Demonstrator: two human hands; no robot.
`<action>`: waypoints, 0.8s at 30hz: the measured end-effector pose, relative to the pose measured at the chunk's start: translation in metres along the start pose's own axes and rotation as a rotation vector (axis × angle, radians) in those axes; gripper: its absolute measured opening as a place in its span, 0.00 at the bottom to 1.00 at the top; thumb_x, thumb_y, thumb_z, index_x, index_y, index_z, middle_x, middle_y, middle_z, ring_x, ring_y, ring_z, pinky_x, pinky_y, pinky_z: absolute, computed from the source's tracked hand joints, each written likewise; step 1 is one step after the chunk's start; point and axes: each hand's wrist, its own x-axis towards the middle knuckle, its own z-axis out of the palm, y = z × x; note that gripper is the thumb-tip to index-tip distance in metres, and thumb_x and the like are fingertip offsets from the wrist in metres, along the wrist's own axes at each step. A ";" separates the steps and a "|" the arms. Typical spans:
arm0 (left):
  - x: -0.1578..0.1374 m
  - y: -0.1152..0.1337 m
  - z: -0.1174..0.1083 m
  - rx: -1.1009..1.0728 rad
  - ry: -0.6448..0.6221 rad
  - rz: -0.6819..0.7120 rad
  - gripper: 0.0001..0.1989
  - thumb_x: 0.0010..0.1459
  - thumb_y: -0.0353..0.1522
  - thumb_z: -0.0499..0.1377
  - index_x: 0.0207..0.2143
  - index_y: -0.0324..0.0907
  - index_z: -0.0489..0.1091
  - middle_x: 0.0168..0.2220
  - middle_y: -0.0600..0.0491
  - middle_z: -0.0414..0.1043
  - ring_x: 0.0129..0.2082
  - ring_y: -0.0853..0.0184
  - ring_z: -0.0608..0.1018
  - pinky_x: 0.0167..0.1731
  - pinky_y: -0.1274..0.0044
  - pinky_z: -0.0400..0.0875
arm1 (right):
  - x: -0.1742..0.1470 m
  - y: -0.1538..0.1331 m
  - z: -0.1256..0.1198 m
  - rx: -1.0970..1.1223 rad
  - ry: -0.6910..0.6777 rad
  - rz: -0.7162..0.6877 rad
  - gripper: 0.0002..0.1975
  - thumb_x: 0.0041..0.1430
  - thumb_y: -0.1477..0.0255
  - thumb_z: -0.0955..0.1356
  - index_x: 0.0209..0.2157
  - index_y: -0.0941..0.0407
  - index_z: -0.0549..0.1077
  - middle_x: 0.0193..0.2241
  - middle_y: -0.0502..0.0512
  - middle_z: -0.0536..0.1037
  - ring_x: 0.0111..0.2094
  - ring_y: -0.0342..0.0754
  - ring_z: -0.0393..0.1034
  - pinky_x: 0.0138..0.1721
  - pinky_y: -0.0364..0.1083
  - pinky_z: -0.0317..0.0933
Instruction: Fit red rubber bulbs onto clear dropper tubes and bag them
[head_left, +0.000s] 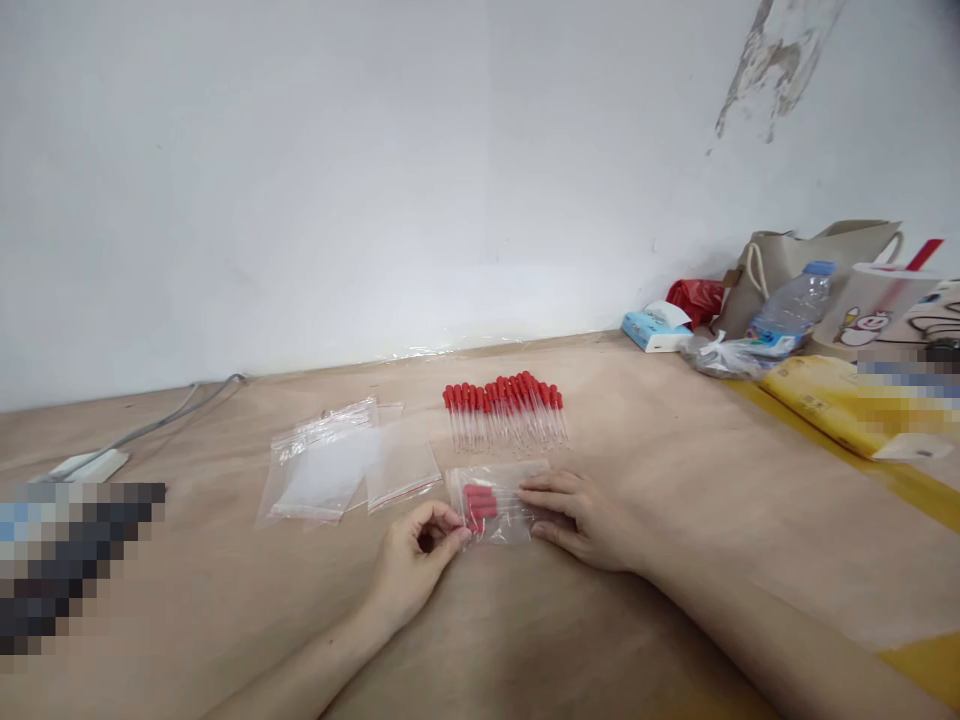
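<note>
A clear zip-lock bag [517, 530] lies flat on the table with several red-bulbed droppers [481, 502] inside, bulbs toward its left end. My left hand [421, 552] pinches the bag's lower left corner between thumb and fingertips. Over the bag's right end lies my right hand [581, 518], fingers stretched out and thumb apart along the lower edge. Just beyond the bag, a row of loose droppers [506, 405] lies side by side, red bulbs away from me and clear tubes toward me. To the left are flat clear zip-lock bags [322, 465], partly overlapping.
At the back right stand a tissue pack [654, 330], a plastic bottle [795, 305], a beige bag [817, 250] and a cup with a red straw [870, 305]. A yellow package [825, 400] lies nearer. A grey cable [161, 425] runs along the left; a wall closes the back.
</note>
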 end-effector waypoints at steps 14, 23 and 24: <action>-0.004 -0.004 -0.011 0.004 0.120 0.139 0.05 0.54 0.30 0.52 0.26 0.41 0.61 0.24 0.56 0.64 0.25 0.72 0.68 0.26 0.81 0.62 | -0.005 0.005 0.001 0.013 0.006 0.007 0.21 0.55 0.64 0.63 0.51 0.52 0.65 0.48 0.56 0.68 0.49 0.50 0.61 0.49 0.50 0.57; -0.003 -0.009 -0.012 0.033 0.145 0.140 0.05 0.55 0.32 0.51 0.27 0.42 0.59 0.25 0.56 0.61 0.26 0.70 0.67 0.28 0.80 0.61 | -0.005 0.004 0.000 0.022 0.000 0.006 0.20 0.55 0.64 0.63 0.50 0.52 0.65 0.48 0.57 0.68 0.48 0.51 0.61 0.48 0.51 0.58; -0.003 -0.009 -0.012 0.019 0.137 0.144 0.05 0.55 0.32 0.51 0.27 0.42 0.59 0.25 0.56 0.61 0.27 0.70 0.67 0.28 0.80 0.61 | -0.005 0.004 0.000 0.022 -0.001 0.004 0.20 0.56 0.64 0.63 0.50 0.52 0.65 0.48 0.57 0.68 0.48 0.51 0.61 0.48 0.51 0.58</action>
